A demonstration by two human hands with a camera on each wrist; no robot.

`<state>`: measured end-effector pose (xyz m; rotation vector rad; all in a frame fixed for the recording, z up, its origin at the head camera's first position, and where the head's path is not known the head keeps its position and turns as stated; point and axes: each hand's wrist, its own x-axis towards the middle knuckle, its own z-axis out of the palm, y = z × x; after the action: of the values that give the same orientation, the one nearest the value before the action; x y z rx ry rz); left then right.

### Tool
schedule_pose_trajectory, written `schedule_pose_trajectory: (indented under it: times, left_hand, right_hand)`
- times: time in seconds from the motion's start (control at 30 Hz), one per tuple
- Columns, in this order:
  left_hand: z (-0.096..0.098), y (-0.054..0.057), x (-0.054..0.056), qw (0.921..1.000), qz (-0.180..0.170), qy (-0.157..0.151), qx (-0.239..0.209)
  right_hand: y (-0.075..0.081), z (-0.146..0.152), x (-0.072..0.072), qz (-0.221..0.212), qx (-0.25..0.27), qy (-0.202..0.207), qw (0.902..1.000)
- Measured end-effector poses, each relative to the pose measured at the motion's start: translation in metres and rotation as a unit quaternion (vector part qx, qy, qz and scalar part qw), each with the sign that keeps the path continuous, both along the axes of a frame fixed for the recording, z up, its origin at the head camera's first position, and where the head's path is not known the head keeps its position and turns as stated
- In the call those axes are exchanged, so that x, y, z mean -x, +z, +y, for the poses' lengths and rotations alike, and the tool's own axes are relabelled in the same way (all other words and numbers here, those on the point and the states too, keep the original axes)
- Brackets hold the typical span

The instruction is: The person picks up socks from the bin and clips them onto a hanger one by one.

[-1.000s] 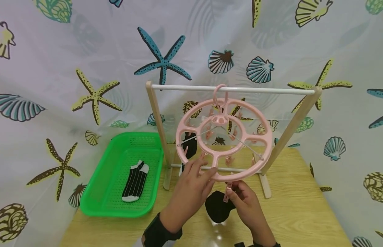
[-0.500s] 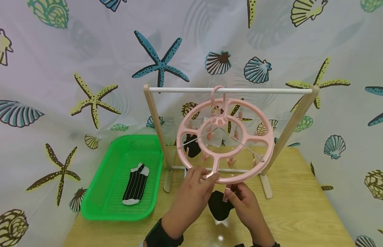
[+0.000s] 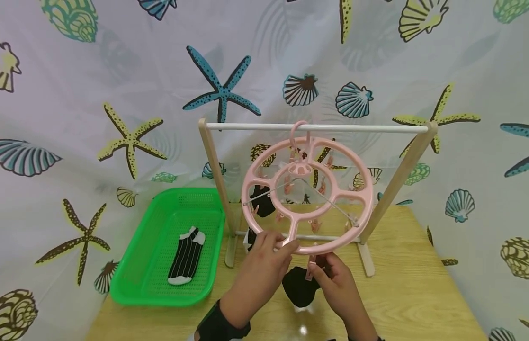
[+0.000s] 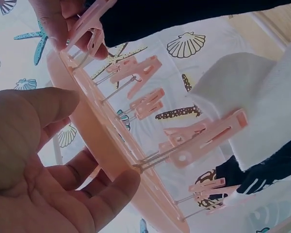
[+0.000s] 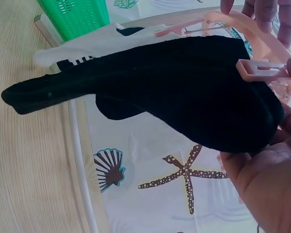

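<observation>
A pink round sock hanger [image 3: 355,196] with dangling pegs hangs by its hook from a rack bar. My left hand [image 3: 260,274] grips its near rim, thumb on one side and fingers on the other. Just right of it, under the rim, my right hand [image 3: 338,284] pinches a pink clothes peg [image 5: 262,71]. That peg sits on the edge of a black sock [image 5: 184,92], which the fingers of the same hand support from behind. In the left wrist view, a white sock [image 4: 233,82] hangs near another peg [image 4: 203,141].
A green basket [image 3: 162,300] at the left holds a black-and-white striped sock [image 3: 186,258]. The wooden rack has a white top bar [image 3: 366,128] and stands on a wood-grain table [image 3: 422,284]. Another dark sock [image 3: 263,203] hangs at the hanger's left side. A patterned curtain is behind.
The hanger and both hands have shifted slightly, and the dark sock on the left swings. Both holds stay the same, with the black sock still at the right hand.
</observation>
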<state>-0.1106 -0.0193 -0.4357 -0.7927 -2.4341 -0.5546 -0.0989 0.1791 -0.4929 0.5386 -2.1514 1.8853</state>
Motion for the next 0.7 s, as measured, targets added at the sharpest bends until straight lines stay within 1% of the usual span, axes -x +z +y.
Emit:
schedule_pose_trajectory:
  times: [0.07, 0.2, 0.33, 0.43, 0.5, 0.57, 0.6, 0.67, 0.7]
  left_hand:
    - [-0.001, -0.001, 0.001, 1.0000, -0.002, -0.001, -0.006]
    - [-0.004, 0.000, 0.002, 0.9997, -0.001, -0.004, -0.022]
    - [-0.009, 0.002, 0.004, 0.9996, 0.007, -0.010, -0.025]
    - [-0.013, 0.003, 0.005, 0.9994, 0.015, -0.017, -0.026]
    - [-0.017, 0.004, 0.006, 0.9992, 0.022, -0.024, -0.025]
    - [-0.021, 0.006, 0.007, 0.9988, 0.027, -0.033, -0.022]
    - [-0.024, 0.007, 0.008, 0.9988, 0.030, -0.035, -0.019]
    - [-0.028, 0.009, 0.010, 0.9985, 0.034, -0.041, -0.012]
    - [-0.030, 0.011, 0.011, 0.9984, 0.035, -0.043, -0.008]
  right_hand:
    - [-0.001, 0.001, 0.000, -0.007, -0.003, 0.001, 1.0000]
    - [-0.002, 0.003, -0.001, -0.006, -0.028, -0.027, 0.9992]
    - [0.000, 0.006, -0.007, 0.029, -0.064, -0.084, 0.9940]
    - [0.007, 0.012, -0.014, 0.069, -0.088, -0.134, 0.9847]
    - [0.015, 0.017, -0.017, 0.089, -0.089, -0.166, 0.9781]
    - [0.021, 0.024, -0.019, 0.099, -0.073, -0.204, 0.9713]
    - [0.025, 0.026, -0.019, 0.093, -0.057, -0.220, 0.9694]
    - [0.029, 0.032, -0.017, 0.066, -0.005, -0.244, 0.9674]
    - [0.031, 0.034, -0.016, 0.048, 0.026, -0.250, 0.9667]
